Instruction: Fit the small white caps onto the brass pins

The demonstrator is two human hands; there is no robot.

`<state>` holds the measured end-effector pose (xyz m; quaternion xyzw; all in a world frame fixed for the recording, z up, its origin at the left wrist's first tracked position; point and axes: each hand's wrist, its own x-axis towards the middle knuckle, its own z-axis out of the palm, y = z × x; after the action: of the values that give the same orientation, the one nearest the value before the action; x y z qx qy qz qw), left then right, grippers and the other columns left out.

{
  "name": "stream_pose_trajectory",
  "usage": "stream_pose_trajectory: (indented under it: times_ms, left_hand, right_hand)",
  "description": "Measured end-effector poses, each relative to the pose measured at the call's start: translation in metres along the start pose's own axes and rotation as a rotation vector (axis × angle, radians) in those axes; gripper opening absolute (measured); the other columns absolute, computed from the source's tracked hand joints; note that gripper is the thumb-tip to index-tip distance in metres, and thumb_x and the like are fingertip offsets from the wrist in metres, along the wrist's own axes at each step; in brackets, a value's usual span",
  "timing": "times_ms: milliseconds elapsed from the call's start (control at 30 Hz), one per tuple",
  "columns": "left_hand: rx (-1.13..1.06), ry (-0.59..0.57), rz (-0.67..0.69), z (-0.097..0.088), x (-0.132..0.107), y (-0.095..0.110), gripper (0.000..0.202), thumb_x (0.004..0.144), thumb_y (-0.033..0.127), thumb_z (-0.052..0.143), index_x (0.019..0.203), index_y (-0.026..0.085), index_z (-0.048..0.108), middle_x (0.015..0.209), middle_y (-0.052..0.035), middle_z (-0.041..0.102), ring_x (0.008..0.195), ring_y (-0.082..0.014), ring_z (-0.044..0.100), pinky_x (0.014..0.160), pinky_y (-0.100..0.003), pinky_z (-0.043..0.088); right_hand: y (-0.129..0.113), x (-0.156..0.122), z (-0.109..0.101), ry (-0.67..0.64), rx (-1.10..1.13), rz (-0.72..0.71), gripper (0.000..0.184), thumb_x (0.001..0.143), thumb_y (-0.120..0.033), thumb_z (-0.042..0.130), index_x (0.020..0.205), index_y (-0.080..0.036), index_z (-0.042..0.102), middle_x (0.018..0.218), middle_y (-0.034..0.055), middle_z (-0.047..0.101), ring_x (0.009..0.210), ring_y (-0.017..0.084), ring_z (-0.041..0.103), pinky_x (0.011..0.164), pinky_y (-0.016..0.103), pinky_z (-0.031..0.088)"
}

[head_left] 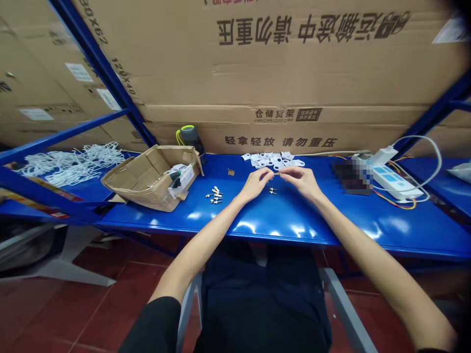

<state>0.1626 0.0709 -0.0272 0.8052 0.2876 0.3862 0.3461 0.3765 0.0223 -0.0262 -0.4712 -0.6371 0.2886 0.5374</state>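
Over the blue bench [331,220], two hands are pinching one tiny part [276,172].
Left hand [253,184] and right hand [302,180] are meeting at the fingertips, thumbs and forefingers closing narrowly on it just above the benchtop. A cardboard box [147,179] is sitting well to the left, a power strip [390,179] to the right, white plastic pieces [274,160] heaping just behind the hands, small pins [272,191] lying beneath them.

Warehouse or small assembly workshop: blue steel shelving frame [110,78] stacked with big printed cardboard cartons [279,63], a blue counter [294,220] with white plastic parts [274,160], small metal pieces [214,195], power strip [390,177].
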Motion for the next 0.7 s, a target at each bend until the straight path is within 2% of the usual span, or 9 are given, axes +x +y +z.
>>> stream_pose_trajectory:
  times_ms: [133, 400, 533, 700]
  left_hand:
    - [-0.015, -0.034, 0.008, -0.0006, -0.0004, 0.0005, 0.034, 0.106, 0.044, 0.049, 0.094, 0.018, 0.068, 0.094, -0.0023, 0.073, 0.086, -0.0173, 0.066, 0.085, -0.028, 0.05]
    - [-0.01, -0.075, 0.029, 0.0001, -0.0018, -0.0001, 0.033, 0.107, 0.043, 0.049, 0.095, 0.019, 0.068, 0.096, -0.0025, 0.074, 0.09, -0.0181, 0.066, 0.089, -0.029, 0.05]
    - [0.044, -0.078, 0.024, 0.0003, -0.0025, 0.0003, 0.033, 0.107, 0.043, 0.049, 0.097, 0.019, 0.069, 0.097, -0.0028, 0.074, 0.093, -0.0188, 0.067, 0.09, -0.029, 0.051]
    - [0.129, -0.06, 0.067, 0.0, -0.0034, -0.0034, 0.031, 0.108, 0.041, 0.05, 0.101, 0.02, 0.072, 0.103, -0.003, 0.075, 0.096, -0.0192, 0.067, 0.092, -0.029, 0.05]
  right_hand:
    - [-0.0013, -0.0008, -0.0009, -0.015, -0.023, -0.014, 0.03, 0.081, -0.05, 0.083, 0.097, -0.025, 0.084, 0.104, 0.0065, 0.082, 0.103, 0.03, 0.076, 0.1, 0.046, 0.058]
    - [-0.0034, -0.0037, 0.0015, -0.075, -0.06, 0.011, 0.028, 0.085, -0.05, 0.079, 0.099, -0.027, 0.086, 0.105, 0.0051, 0.083, 0.105, 0.032, 0.076, 0.104, 0.048, 0.057]
    - [0.0011, -0.0028, 0.0027, -0.053, -0.059, 0.001, 0.036, 0.082, -0.054, 0.082, 0.103, -0.026, 0.084, 0.11, 0.006, 0.082, 0.105, 0.031, 0.076, 0.102, 0.046, 0.058]
    - [0.0009, -0.0027, 0.0023, -0.042, -0.154, 0.005, 0.038, 0.083, -0.059, 0.079, 0.092, -0.023, 0.083, 0.097, 0.0065, 0.082, 0.095, 0.03, 0.076, 0.094, 0.045, 0.059]
